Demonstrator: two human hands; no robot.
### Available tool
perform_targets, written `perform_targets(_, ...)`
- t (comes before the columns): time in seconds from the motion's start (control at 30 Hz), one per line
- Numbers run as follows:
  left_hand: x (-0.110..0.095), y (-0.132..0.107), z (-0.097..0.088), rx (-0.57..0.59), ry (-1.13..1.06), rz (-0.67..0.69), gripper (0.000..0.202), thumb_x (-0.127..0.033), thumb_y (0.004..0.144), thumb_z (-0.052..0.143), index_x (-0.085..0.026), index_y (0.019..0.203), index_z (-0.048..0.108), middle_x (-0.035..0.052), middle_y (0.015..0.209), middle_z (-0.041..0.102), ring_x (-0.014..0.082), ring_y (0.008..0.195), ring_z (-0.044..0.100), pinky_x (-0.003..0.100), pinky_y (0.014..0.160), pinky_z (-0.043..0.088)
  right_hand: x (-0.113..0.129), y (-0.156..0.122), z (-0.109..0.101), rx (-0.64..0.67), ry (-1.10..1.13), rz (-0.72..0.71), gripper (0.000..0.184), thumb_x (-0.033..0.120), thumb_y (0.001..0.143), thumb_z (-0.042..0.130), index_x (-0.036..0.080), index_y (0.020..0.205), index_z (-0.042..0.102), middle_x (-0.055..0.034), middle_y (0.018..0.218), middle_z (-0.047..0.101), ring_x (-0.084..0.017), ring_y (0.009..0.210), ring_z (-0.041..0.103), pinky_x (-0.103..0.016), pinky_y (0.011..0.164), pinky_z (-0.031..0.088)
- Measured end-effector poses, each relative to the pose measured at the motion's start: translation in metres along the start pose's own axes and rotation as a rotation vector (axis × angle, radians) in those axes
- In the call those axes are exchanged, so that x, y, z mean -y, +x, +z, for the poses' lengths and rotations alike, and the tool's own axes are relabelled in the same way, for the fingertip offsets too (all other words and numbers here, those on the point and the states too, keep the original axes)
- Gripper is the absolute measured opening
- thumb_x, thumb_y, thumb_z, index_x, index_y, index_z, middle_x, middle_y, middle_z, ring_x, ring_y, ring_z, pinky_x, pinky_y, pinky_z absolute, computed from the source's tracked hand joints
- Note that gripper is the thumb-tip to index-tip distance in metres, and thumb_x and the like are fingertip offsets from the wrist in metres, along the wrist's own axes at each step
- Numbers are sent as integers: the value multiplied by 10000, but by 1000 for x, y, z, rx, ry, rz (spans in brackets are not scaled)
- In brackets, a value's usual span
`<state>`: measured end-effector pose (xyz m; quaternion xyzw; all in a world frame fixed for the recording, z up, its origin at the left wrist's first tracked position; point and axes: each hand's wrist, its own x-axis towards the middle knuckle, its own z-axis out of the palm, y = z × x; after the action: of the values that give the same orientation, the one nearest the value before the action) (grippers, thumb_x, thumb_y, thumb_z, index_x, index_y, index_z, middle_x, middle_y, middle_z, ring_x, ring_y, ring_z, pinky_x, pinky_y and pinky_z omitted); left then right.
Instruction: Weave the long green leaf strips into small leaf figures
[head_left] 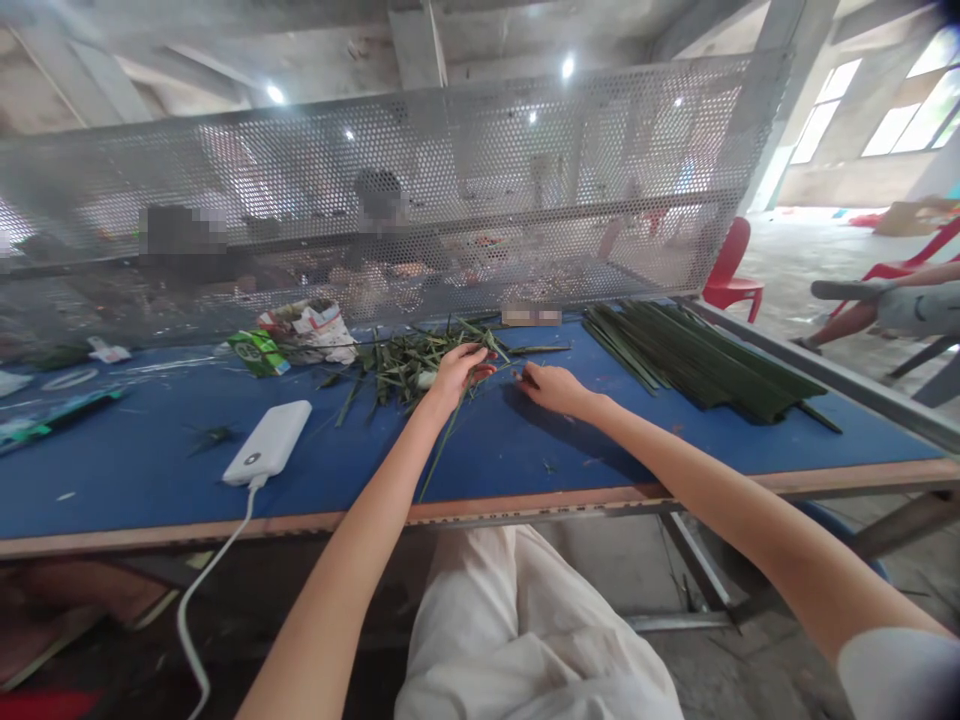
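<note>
My left hand [459,375] grips a few green palm-like leaf strips, and one long thin strip hangs from it toward the table's front edge. A loose heap of cut leaves [405,368] lies just left of that hand on the blue table [150,470]. My right hand [551,388] rests a little to the right, its fingertips pinched on what looks like a thin dark strip end [526,377]. Farther right lies a neat stack of long dark green leaf strips [697,360], not touched by either hand.
A white power bank [267,442] with a white cable lies on the table, near a green packet [259,352] and a crumpled paper bag [307,333]. A perforated metal screen [375,170] stands along the far edge, with co-workers behind it. A red plastic chair [733,270] stands beyond the right end.
</note>
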<state>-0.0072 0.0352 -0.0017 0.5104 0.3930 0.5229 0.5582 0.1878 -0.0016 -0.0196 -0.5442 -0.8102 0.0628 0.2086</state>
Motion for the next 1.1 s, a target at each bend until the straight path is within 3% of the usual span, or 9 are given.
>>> perform_targets(0.13,0,2,-2,-46,1,-2,98,-242,740,726,-169,781,674,69,808,733,175,709,682,334,773,525,1,4,8,-96,456,-21,130,300,930,473,205,848,509,10,602,526,-136,542,485,-239,547,319)
perform_targets(0.23,0,4,-4,-98,-32,-2,82,-236,740,719,-166,749,676,79,804,738,198,779,701,328,797,529,8,6,14,2,802,-30,139,314,886,504,203,807,476,65,548,405,-89,457,369,-213,475,274)
perform_targets(0.37,0,8,-6,-119,-63,-33,99,-241,731,735,-171,773,680,84,817,742,216,804,707,317,771,537,18,5,15,150,1075,33,136,317,870,488,187,839,515,70,587,371,-63,440,316,-203,438,230)
perform_targets(0.53,2,11,-7,-80,-77,-46,58,-185,768,685,-129,781,684,110,831,740,175,713,689,294,745,528,20,3,4,28,1101,-37,241,401,840,576,167,784,590,8,680,536,-111,617,502,-230,557,379)
perform_targets(0.67,3,11,-9,-63,-82,-37,44,-173,761,678,-131,755,691,66,759,732,120,594,646,236,653,522,9,6,-8,-115,1181,-19,237,400,788,662,165,816,674,1,725,568,-110,710,506,-221,633,396)
perform_targets(0.77,1,10,-9,-74,-102,-55,31,-159,758,673,-137,758,695,54,720,721,117,577,642,223,622,514,1,10,-15,-129,1432,84,209,349,752,715,173,858,677,26,673,543,-75,605,468,-201,570,384)
perform_targets(0.87,-4,9,-9,-124,-111,-102,52,-130,773,648,-140,752,695,51,704,720,122,569,640,229,623,518,-3,14,-17,-125,1606,162,166,284,729,742,174,823,659,6,714,612,-71,593,514,-181,532,406)
perform_targets(1.1,-8,5,-8,-171,-119,-130,118,-119,806,606,-144,745,704,49,703,723,123,597,651,232,659,536,3,13,-14,-53,1733,269,53,166,803,664,188,824,621,2,710,666,-72,599,605,-140,511,470)
